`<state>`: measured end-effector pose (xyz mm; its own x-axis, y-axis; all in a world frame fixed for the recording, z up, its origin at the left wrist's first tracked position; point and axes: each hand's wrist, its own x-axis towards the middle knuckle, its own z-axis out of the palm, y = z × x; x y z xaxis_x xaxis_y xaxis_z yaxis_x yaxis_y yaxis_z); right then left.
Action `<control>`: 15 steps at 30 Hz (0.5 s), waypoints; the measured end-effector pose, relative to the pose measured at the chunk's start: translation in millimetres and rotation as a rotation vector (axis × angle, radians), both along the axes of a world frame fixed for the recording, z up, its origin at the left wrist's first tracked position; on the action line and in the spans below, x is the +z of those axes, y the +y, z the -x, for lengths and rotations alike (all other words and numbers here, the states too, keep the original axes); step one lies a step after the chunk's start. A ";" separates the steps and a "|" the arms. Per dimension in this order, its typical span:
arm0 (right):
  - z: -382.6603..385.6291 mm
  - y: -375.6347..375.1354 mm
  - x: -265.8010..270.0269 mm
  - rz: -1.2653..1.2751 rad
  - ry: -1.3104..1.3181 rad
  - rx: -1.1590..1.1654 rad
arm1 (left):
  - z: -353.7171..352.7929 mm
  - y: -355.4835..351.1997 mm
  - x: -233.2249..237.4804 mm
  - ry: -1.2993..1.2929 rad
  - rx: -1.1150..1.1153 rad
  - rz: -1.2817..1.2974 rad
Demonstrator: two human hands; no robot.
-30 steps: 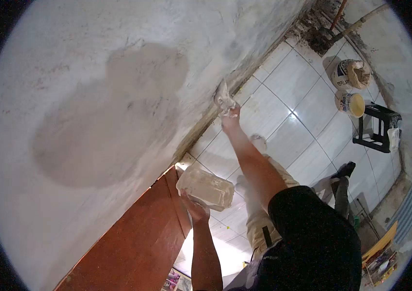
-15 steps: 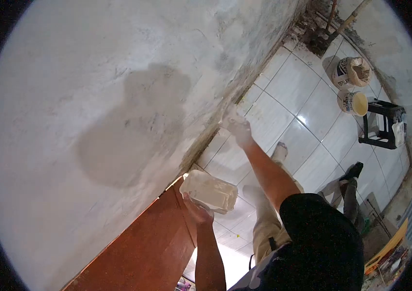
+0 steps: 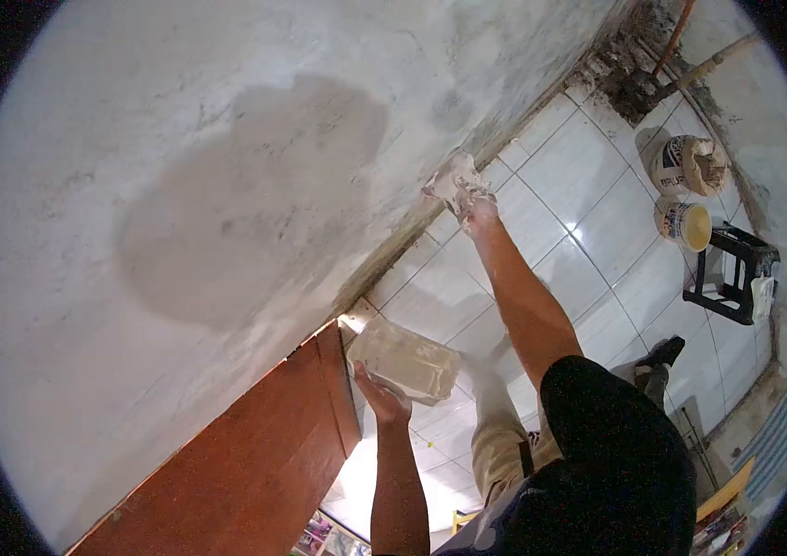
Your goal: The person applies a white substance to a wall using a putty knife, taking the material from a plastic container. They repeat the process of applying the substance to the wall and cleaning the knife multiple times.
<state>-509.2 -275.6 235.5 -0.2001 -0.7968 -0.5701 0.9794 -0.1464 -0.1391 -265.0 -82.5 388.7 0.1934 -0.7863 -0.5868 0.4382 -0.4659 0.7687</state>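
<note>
My left hand (image 3: 384,397) grips a pale, whitish plastic tub (image 3: 407,361) from below and from its near side. The tub is tilted, and its inside is smeared with pale paste. My right hand (image 3: 475,204) is coated in white paste and reaches to the lower part of the grey plastered wall (image 3: 254,204). Its fingers are closed around a flat, paste-covered piece (image 3: 453,181) whose kind I cannot make out. That piece is at or very near the wall's surface, just above the floor line.
White floor tiles (image 3: 588,185) run along the wall. A reddish-brown door panel (image 3: 236,454) stands at lower left. On the right are a printed bucket with a bag (image 3: 680,167), a smaller bucket (image 3: 685,225) and a black stool (image 3: 736,273). Another person's shoe (image 3: 662,357) shows nearby.
My right hand has moved up and along the wall, away from the door, and the paste-covered piece now shows clearly. The tub stays in my left hand. The view has shifted slightly.
</note>
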 end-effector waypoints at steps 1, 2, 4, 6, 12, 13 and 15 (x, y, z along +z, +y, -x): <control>6.6 0.7 4.5 0.006 -0.003 -0.014 | 1.0 -1.2 -1.4 0.031 -0.017 -0.009; 13.4 2.3 -7.7 0.006 -0.005 -0.028 | 3.5 -2.3 -4.3 0.029 -0.030 -0.009; 28.3 7.6 -56.0 0.038 0.060 -0.026 | 9.1 0.8 -12.6 -0.038 -0.009 0.028; 41.4 14.6 -74.8 -0.024 0.145 -0.055 | 9.5 1.9 -22.4 -0.021 -0.008 0.029; 3.9 -36.1 -75.4 -0.268 0.527 -0.010 | 28.9 5.4 -18.0 -0.071 0.054 -0.051; -3.7 -43.5 -69.5 -0.271 0.330 -0.057 | 29.1 8.5 -15.7 -0.095 0.102 -0.002; -12.2 -68.3 -101.4 -0.313 0.482 -0.038 | 14.0 12.1 -12.8 -0.088 0.111 -0.010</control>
<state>-497.0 -343.9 134.0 -0.5209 -0.5919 -0.6151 0.7894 -0.0598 -0.6110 -278.9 -70.4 376.0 0.3300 -0.7516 -0.5711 0.4181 -0.4260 0.8023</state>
